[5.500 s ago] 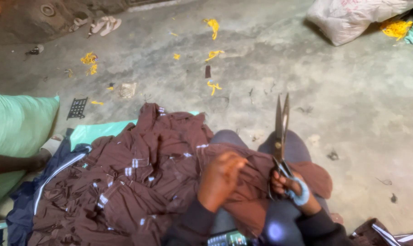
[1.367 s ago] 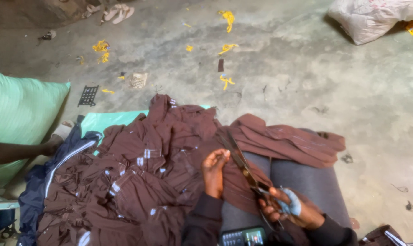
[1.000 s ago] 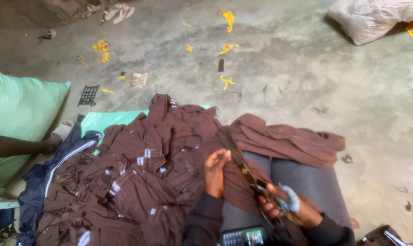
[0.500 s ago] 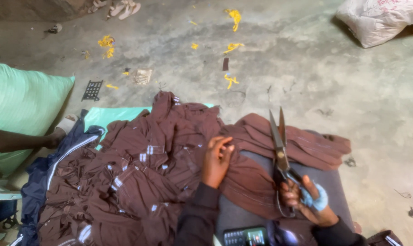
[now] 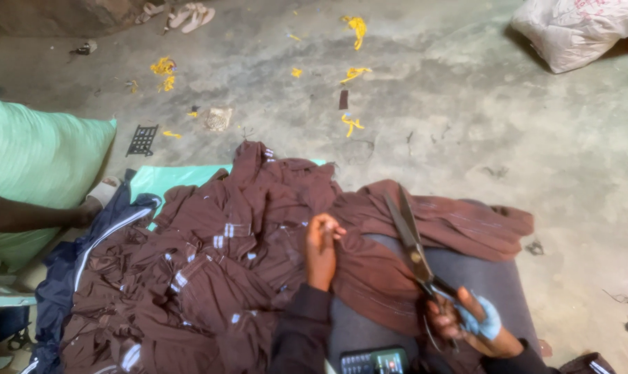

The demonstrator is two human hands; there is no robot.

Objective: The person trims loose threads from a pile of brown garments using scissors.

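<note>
The left hand (image 5: 322, 239) pinches a fold of the soft brown fabric garment (image 5: 369, 277) lying across the person's lap, fingertips pressed together on a small tuck near the middle of the cloth. The right hand (image 5: 466, 320), one finger wrapped in pale blue tape, is closed around the handles of the long metal tailor's scissors (image 5: 414, 253), whose blades lie together and point up and away over the brown cloth. That fabric looks thin and limp (it drapes and creases everywhere), so it will likely slide and bunch unless pulled taut; the pinched fold seems the sensible place to hold it. The scissors look heavy and stiff, best gripped through the handle loops. To the left sits a heap of brown garments (image 5: 189, 277) over a dark navy cloth (image 5: 65, 277). A green stuffed sack (image 5: 30, 166) stands beside it, and yellow scraps (image 5: 352, 125) dot the concrete floor (image 5: 480, 138).
</note>
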